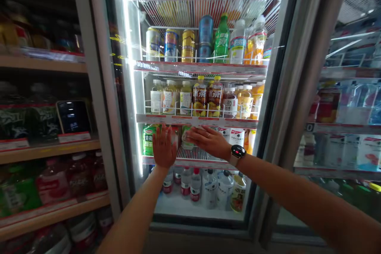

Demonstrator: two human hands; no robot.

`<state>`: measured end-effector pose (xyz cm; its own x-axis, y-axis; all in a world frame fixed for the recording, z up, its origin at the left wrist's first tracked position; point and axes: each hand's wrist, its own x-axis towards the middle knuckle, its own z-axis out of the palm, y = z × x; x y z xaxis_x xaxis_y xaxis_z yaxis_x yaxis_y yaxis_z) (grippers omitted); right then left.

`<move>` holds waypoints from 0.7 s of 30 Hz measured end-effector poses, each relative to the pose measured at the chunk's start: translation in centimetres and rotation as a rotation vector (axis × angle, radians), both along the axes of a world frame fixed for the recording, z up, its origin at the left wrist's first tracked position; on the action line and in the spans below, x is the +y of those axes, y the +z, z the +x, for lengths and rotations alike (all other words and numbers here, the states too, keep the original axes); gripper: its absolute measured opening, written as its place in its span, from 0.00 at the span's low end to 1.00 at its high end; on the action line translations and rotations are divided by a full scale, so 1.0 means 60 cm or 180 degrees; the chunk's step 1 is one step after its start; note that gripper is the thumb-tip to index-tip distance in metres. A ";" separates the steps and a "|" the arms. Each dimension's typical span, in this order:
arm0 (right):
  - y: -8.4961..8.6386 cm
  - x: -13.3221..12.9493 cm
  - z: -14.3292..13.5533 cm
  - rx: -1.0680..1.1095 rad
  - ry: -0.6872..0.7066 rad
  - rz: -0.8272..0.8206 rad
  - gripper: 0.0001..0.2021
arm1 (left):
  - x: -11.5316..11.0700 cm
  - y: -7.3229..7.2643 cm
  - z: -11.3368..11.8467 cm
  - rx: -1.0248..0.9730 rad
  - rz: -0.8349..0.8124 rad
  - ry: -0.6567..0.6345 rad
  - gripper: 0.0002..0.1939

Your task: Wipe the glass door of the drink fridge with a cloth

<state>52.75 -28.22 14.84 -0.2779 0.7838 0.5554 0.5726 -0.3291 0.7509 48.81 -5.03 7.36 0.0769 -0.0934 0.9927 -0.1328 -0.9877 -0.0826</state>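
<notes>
My left hand [164, 147] is raised with its fingers stretched upward and the palm facing the drinks fridge [202, 232]. It holds nothing. Beside it, my right hand [208, 139] lies flat, fingers extended to the left, also empty; a smartwatch [238, 151] is on that wrist. Both hands are in front of the fourth visible shelf, where a green carton [148, 141] stands at the left and a pale green-labelled bottle [187, 138] is partly hidden by my right fingers. White-labelled cartons [237, 137] stand to the right. Whether either hand touches glass I cannot tell.
Tea bottles [200, 97] line the shelf above, with cans [188, 45] and a green soda bottle [222, 39] higher up. Several bottles [209, 188] stand on the fridge floor. A phone [74, 116] leans on the left rack [44, 151]. Another fridge with drinks [369, 151] is at right.
</notes>
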 end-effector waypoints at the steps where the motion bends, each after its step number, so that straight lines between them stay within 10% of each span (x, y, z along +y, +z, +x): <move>1: 0.015 0.008 0.000 0.0049 -0.0028 0.0081 0.21 | 0.000 0.000 0.000 0.0001 -0.0007 -0.0003 0.31; 5: 0.031 0.039 -0.002 0.0206 -0.0037 0.0332 0.23 | 0.001 0.001 0.002 -0.0029 -0.0022 -0.0024 0.30; 21: -0.096 0.046 -0.013 0.0040 0.0432 -0.0049 0.15 | 0.004 -0.007 0.001 0.0005 0.0005 0.0119 0.30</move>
